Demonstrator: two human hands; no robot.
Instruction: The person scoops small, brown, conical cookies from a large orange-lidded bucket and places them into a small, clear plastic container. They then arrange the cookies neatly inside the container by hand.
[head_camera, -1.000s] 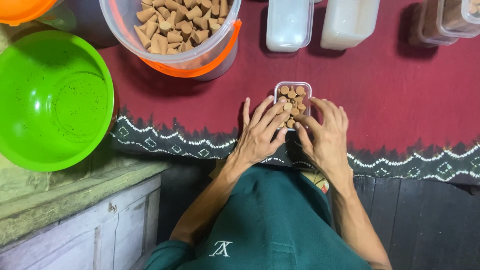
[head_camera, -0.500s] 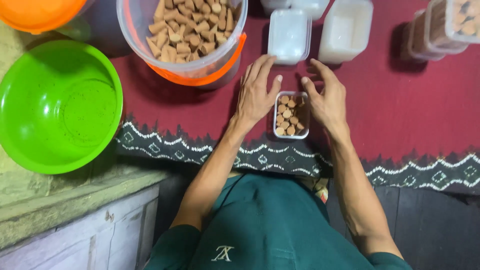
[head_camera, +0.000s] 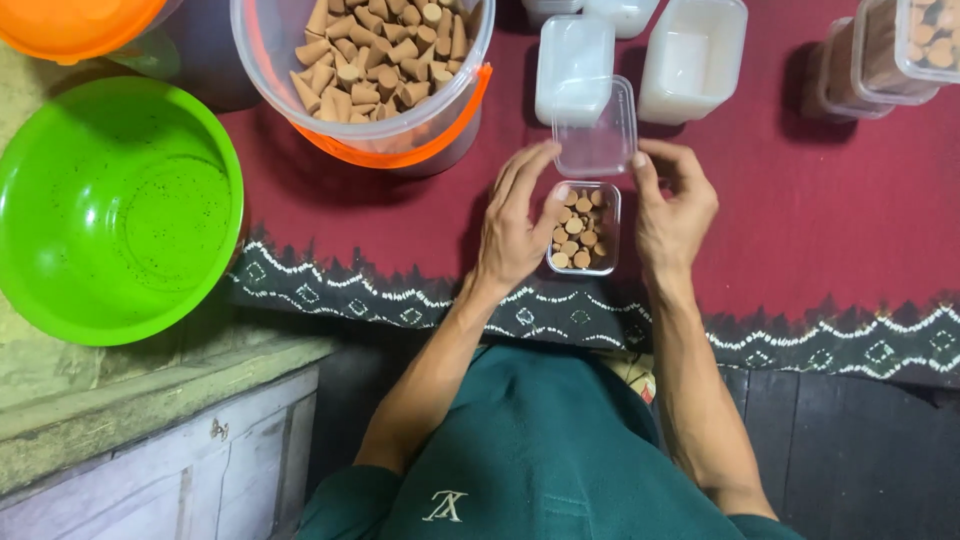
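A small clear plastic box (head_camera: 583, 229) packed with brown cone-shaped pieces stands on the dark red cloth (head_camera: 820, 230). Just beyond it, a clear plastic lid (head_camera: 597, 130) is held flat between both hands. My left hand (head_camera: 517, 220) grips the lid's left edge with its fingertips, its thumb beside the box. My right hand (head_camera: 672, 207) pinches the lid's right edge. The lid hovers over the far rim of the box, close to a stack of empty clear boxes (head_camera: 574, 68).
A large clear bucket with an orange rim (head_camera: 385, 70) holds several loose brown cones. A green bowl (head_camera: 105, 205) sits at the left on a stone ledge, an orange bowl (head_camera: 70, 22) behind it. More clear tubs (head_camera: 694, 60) and filled boxes (head_camera: 890, 50) line the back.
The filled box went from between my hands near the cloth's edge to further out on the cloth. Both hands reached forward and took up a clear lid.
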